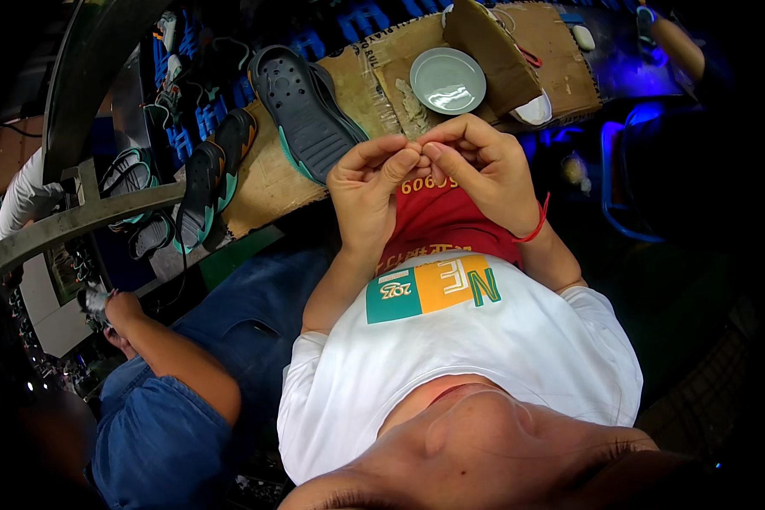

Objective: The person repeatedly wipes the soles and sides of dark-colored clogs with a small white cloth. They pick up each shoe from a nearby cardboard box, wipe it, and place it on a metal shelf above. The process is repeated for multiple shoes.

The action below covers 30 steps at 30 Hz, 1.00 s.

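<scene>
My left hand (367, 189) and my right hand (487, 166) meet above the near edge of the cardboard-covered bench. Thumbs and index fingertips are pinched together on both, tip to tip. Anything between them is hidden or too small to name. Just beyond my left hand lie dark grey shoe pieces (301, 106) with holes, ribbed surfaces and teal edges, one overlapping another. Past the fingertips stands a pale round bowl (448, 81) with shiny, liquid-looking contents. A red string bracelet (537, 221) circles my right wrist.
Cardboard (263, 191) covers the bench, with an upright cardboard flap (493, 55) beside the bowl. More dark shoes (208, 174) lie to the left, near a curved metal bar (102, 217). A co-worker's arm (182, 374) is at lower left; another forearm (678, 47) shows at far right.
</scene>
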### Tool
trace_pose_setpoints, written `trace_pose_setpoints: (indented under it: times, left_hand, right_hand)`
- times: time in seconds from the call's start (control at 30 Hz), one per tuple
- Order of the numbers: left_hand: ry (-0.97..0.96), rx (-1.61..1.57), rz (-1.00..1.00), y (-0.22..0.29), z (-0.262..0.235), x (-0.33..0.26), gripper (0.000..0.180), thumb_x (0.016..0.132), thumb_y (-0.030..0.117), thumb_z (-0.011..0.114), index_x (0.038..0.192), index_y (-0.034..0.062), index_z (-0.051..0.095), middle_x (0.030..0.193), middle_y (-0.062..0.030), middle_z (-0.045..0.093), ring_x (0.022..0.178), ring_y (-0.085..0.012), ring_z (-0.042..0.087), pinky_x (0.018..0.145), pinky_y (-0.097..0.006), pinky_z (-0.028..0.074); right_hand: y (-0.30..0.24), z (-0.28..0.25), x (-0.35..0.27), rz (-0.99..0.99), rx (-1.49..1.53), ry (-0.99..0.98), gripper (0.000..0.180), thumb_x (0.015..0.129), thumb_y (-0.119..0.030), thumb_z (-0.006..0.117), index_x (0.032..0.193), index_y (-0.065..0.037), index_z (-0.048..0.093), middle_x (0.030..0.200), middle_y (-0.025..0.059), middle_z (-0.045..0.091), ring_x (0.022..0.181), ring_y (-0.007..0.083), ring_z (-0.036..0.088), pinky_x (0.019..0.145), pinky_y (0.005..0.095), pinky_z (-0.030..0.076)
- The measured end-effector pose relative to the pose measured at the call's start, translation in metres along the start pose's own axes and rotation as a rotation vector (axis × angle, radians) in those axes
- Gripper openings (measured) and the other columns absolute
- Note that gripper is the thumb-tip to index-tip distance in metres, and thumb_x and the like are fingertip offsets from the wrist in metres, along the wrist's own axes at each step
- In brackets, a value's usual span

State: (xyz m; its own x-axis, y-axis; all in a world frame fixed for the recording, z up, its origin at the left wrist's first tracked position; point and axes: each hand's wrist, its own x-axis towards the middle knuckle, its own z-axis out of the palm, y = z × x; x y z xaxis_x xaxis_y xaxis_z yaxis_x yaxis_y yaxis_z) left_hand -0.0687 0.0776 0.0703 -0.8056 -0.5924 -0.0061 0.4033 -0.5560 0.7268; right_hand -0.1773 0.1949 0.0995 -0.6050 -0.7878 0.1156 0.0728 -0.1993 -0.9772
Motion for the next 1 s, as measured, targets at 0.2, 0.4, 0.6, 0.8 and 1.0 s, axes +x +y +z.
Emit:
trace_pose_setpoints:
  times: [0.2, 0.4, 0.6, 0.8, 1.0]
  left_hand:
    - [0.034, 0.352, 0.167, 0.003, 0.006, -0.004, 0.015, 0.084, -0.008, 0.068, 0.099, -0.0065, 0.068, 0.096, -0.0148, 0.071, 0.086, -0.0175, 0.069, 0.080, -0.027, 0.057]
    - [0.010, 0.438, 0.095, 0.011, 0.006, -0.005, 0.014, 0.083, -0.008, 0.069, 0.096, -0.0073, 0.069, 0.094, -0.0147, 0.071, 0.085, -0.0176, 0.069, 0.079, -0.027, 0.057]
    - [-0.033, -0.132, -0.242, 0.004, -0.003, -0.003, 0.021, 0.088, -0.006, 0.063, 0.109, -0.0051, 0.062, 0.096, -0.0150, 0.069, 0.088, -0.0231, 0.070, 0.083, -0.035, 0.061]
    - [-0.054, -0.189, -0.263, 0.008, -0.006, -0.001, 0.028, 0.086, -0.007, 0.064, 0.112, 0.0030, 0.060, 0.104, -0.0081, 0.062, 0.096, -0.0189, 0.066, 0.085, -0.032, 0.060]
    - [-0.024, -0.172, -0.170, 0.009, -0.006, 0.000, 0.034, 0.081, -0.013, 0.067, 0.111, -0.0018, 0.055, 0.101, -0.0105, 0.061, 0.095, -0.0234, 0.067, 0.086, -0.035, 0.059]
  right_hand:
    - [-0.003, 0.006, -0.002, -0.162, -0.419, 0.091, 0.012, 0.088, -0.003, 0.065, 0.098, 0.003, 0.063, 0.077, 0.0078, 0.069, 0.060, 0.0098, 0.066, 0.053, 0.0210, 0.050]
    - [-0.002, 0.003, 0.001, -0.307, -0.648, 0.081, 0.009, 0.087, -0.004, 0.066, 0.093, 0.000, 0.062, 0.074, 0.0096, 0.068, 0.061, 0.0171, 0.069, 0.052, 0.0249, 0.051]
    - [-0.007, 0.007, 0.006, -0.196, -0.267, 0.208, 0.002, 0.090, 0.001, 0.059, 0.090, 0.002, 0.061, 0.072, 0.0068, 0.064, 0.062, 0.0147, 0.066, 0.057, 0.0239, 0.051]
    - [0.001, -0.008, -0.004, -0.150, -0.277, -0.038, 0.007, 0.092, 0.003, 0.054, 0.099, 0.004, 0.057, 0.075, 0.0085, 0.064, 0.062, 0.0116, 0.061, 0.058, 0.0262, 0.048]
    - [0.007, 0.004, -0.010, 0.021, -0.083, -0.012, 0.009, 0.095, -0.001, 0.055, 0.101, 0.005, 0.056, 0.080, 0.0076, 0.067, 0.069, 0.0088, 0.064, 0.061, 0.0213, 0.050]
